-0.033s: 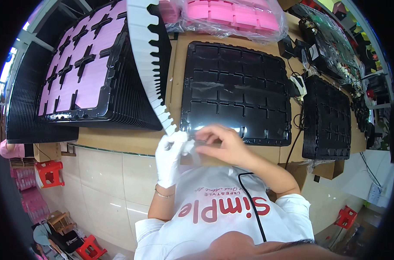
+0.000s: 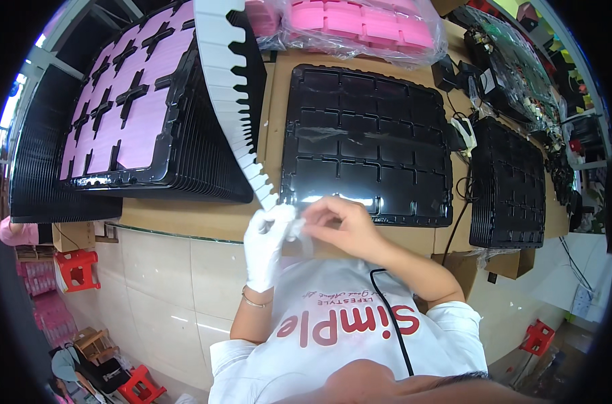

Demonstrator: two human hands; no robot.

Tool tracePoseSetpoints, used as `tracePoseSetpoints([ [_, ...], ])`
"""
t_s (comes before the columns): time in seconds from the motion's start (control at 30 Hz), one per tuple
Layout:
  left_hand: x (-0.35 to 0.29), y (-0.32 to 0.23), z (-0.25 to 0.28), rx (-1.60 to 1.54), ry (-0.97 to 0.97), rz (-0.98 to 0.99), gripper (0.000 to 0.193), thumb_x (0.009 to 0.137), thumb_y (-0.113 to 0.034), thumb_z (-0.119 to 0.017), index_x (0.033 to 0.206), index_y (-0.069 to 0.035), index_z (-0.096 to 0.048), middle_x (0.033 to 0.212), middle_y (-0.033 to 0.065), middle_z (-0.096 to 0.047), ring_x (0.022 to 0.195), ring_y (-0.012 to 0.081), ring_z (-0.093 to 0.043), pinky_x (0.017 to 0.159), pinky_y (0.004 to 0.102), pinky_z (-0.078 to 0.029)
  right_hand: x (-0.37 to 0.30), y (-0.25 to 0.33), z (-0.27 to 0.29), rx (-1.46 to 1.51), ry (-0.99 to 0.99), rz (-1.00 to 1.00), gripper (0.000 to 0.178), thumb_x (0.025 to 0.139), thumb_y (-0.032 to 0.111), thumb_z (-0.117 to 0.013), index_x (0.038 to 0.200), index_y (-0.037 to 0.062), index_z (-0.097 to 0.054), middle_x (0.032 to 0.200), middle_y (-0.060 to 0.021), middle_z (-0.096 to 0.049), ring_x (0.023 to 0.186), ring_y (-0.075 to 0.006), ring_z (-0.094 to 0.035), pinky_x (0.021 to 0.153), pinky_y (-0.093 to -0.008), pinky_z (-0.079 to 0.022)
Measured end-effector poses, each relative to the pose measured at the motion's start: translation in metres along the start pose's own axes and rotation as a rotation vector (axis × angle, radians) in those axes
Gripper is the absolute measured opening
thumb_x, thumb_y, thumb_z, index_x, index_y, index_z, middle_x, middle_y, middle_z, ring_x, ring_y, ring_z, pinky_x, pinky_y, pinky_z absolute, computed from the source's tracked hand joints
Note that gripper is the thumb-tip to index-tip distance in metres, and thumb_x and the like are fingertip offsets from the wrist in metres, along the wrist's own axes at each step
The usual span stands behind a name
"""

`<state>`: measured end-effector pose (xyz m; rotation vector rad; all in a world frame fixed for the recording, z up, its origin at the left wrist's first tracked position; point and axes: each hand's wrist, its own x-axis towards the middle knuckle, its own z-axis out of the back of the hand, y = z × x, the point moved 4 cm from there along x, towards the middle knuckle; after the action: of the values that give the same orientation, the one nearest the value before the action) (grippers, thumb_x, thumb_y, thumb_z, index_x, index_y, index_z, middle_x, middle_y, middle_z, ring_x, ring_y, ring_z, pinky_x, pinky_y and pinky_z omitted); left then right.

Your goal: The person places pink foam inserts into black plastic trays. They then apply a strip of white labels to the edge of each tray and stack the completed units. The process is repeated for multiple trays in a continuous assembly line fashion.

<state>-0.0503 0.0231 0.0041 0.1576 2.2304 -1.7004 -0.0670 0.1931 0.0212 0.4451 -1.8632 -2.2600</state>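
A white glove covers my left hand (image 2: 264, 244), which is closed on the lower end of a long white notched strip (image 2: 226, 87). The strip curves up past the pink-topped tray stack to the upper edge of the view. My bare right hand (image 2: 343, 225) is beside it, thumb and fingers drawn together at a blurred, whitish, see-through piece (image 2: 298, 230) by the gloved fingertips. What exactly that piece is cannot be made out. Just beyond my right hand lies a black plastic tray (image 2: 366, 172) with moulded compartments.
At left stands a tall stack of black trays (image 2: 215, 161) topped with pink sheets (image 2: 147, 111). Pink pieces in clear plastic (image 2: 360, 27) lie at the back. Another black tray stack (image 2: 508, 182) and cables (image 2: 464, 188) are at right. The table's glass edge (image 2: 178, 233) runs before me.
My left hand and the strip's lower end have shifted slightly right and toward me. The right fingers have drawn closer together at the whitish piece. The trays have not moved.
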Motion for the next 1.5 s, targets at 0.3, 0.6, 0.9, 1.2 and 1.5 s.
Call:
tracePoseSetpoints([
  [0.3,0.006,-0.003,0.002,0.027,-0.003,-0.075,0.010,0.088,-0.006,-0.070,0.092,-0.001,-0.063,0.093,0.0074,-0.069,0.078,0.0097,-0.062,0.070,0.0230,-0.049,0.006,-0.014,-0.013,0.242,-0.116,-0.046,0.013,0.084,0.008,-0.073,0.095,0.0021,-0.069,0.091,-0.0047,-0.067,0.078,-0.0092,-0.062,0.072,-0.0241,-0.050],
  [0.6,0.023,0.006,0.017,-0.084,-0.125,-0.046,0.008,0.090,-0.004,-0.066,0.096,-0.002,-0.061,0.085,0.0055,-0.065,0.069,0.0095,-0.058,0.062,0.0227,-0.046,0.010,0.019,-0.002,-0.377,-0.068,0.766,0.008,0.079,0.004,-0.073,0.086,0.0057,-0.069,0.092,-0.0084,-0.064,0.077,-0.0247,-0.060,0.068,-0.0322,-0.048],
  [0.9,0.025,0.015,0.027,-0.019,-0.098,0.023,0.014,0.088,-0.006,-0.070,0.098,-0.002,-0.061,0.089,0.0054,-0.068,0.074,0.0071,-0.062,0.063,0.0207,-0.050,0.071,-0.016,0.013,-0.646,0.115,0.378,0.008,0.080,0.010,-0.066,0.082,0.0023,-0.066,0.085,-0.0106,-0.061,0.084,-0.0289,-0.062,0.073,-0.0384,-0.052],
  [1.2,0.027,0.023,0.021,0.024,-0.006,0.026,0.014,0.086,-0.002,-0.069,0.099,-0.001,-0.062,0.091,0.0059,-0.069,0.075,0.0075,-0.063,0.066,0.0217,-0.050,0.083,-0.016,0.009,-0.761,0.127,0.344,0.014,0.074,0.014,-0.067,0.076,0.0013,-0.063,0.075,-0.0133,-0.063,0.072,-0.0323,-0.065,0.070,-0.0406,-0.053],
  [1.5,0.027,0.020,0.018,0.013,0.009,0.066,0.013,0.086,-0.003,-0.070,0.097,-0.001,-0.063,0.087,0.0038,-0.068,0.072,0.0062,-0.062,0.066,0.0212,-0.050,0.085,-0.015,0.011,-0.686,0.152,0.272,0.014,0.073,0.014,-0.067,0.076,0.0009,-0.065,0.076,-0.0138,-0.064,0.073,-0.0318,-0.065,0.070,-0.0395,-0.054],
])
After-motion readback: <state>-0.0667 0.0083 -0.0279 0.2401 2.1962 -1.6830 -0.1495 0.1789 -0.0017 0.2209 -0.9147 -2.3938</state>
